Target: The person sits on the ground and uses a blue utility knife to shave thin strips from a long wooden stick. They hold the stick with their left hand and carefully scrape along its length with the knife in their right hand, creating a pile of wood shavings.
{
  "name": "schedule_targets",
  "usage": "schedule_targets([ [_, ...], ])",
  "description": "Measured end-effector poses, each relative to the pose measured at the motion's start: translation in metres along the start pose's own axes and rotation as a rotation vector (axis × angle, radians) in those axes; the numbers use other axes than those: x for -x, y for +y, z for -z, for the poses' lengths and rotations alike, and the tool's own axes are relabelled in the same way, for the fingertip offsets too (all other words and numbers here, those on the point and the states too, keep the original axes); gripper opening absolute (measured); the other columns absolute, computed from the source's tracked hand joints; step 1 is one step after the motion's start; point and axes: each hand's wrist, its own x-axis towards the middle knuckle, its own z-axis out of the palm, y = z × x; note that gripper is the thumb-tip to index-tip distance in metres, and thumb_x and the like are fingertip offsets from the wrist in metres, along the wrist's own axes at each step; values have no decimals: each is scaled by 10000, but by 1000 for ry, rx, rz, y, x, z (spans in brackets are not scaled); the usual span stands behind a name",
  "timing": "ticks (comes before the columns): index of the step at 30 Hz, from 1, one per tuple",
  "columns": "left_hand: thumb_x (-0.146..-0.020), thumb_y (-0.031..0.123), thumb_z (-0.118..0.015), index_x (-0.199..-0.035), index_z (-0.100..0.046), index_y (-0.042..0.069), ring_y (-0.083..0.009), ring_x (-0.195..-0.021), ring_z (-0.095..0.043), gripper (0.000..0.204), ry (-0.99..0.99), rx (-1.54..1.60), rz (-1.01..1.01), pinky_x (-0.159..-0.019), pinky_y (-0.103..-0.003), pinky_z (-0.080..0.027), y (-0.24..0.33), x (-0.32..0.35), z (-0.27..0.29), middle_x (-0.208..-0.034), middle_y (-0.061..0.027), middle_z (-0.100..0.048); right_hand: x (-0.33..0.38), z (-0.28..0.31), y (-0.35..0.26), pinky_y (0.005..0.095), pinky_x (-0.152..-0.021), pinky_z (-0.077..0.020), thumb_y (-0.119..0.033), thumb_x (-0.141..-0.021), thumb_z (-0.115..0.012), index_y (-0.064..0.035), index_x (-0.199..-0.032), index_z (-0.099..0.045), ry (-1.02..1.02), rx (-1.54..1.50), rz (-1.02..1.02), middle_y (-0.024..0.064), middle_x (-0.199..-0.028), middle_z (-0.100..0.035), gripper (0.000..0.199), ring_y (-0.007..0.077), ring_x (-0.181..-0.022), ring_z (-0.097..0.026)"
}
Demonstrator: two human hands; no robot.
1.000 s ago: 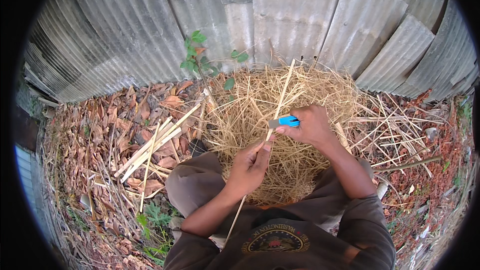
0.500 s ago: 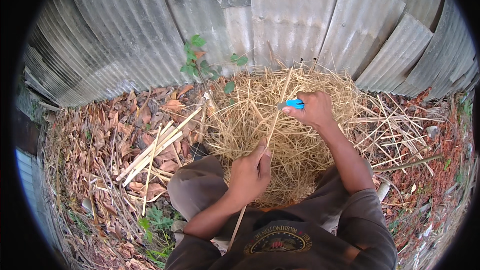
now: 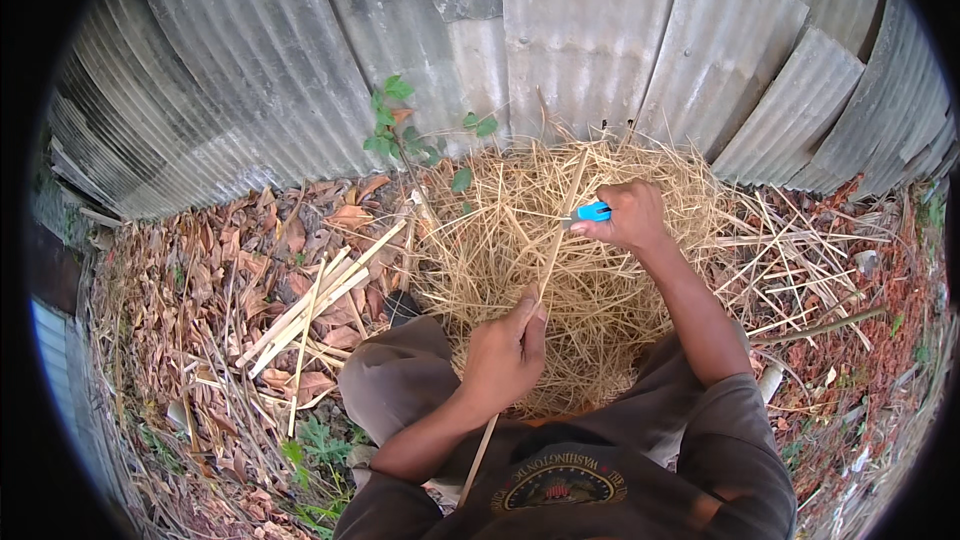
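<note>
My left hand point(image 3: 505, 355) grips a long thin bamboo stick point(image 3: 556, 240) low down, near my lap; the stick runs up and away over a pile of pale shavings point(image 3: 590, 270). My right hand point(image 3: 625, 215) is closed on a knife with a blue handle point(image 3: 592, 211), held against the stick's upper part, well above my left hand. The blade itself is too small to make out. The stick's lower end passes under my left forearm.
A corrugated metal fence point(image 3: 560, 60) closes off the far side. Several split bamboo strips point(image 3: 320, 300) lie on dry leaves to the left. A small green plant point(image 3: 400, 130) grows at the fence foot. More loose sticks point(image 3: 790, 250) lie on the right.
My right hand with the blue-handled knife has slid up the stick, away from my left hand. My left hand has dropped a little toward my lap.
</note>
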Motion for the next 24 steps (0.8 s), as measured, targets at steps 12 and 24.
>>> schedule_targets([
  [12,-964,93,-486,-1241,-547,2,-77,-433,-385,298,-195,220,-66,-431,-256,-314,16,26,-5,-505,-43,-395,-4,32,105,438,-536,-436,-801,-814,-331,-31,-598,-614,-73,51,-801,123,-515,-526,848,281,-529,-551],
  [24,-1007,143,-436,-1289,-524,21,3,-546,-321,319,-166,620,285,-482,-184,-268,4,0,10,-632,73,-357,10,39,-55,358,-412,-427,-752,-723,-568,-99,-559,-586,-206,-141,-22,44,-437,-486,674,233,-389,-530],
])
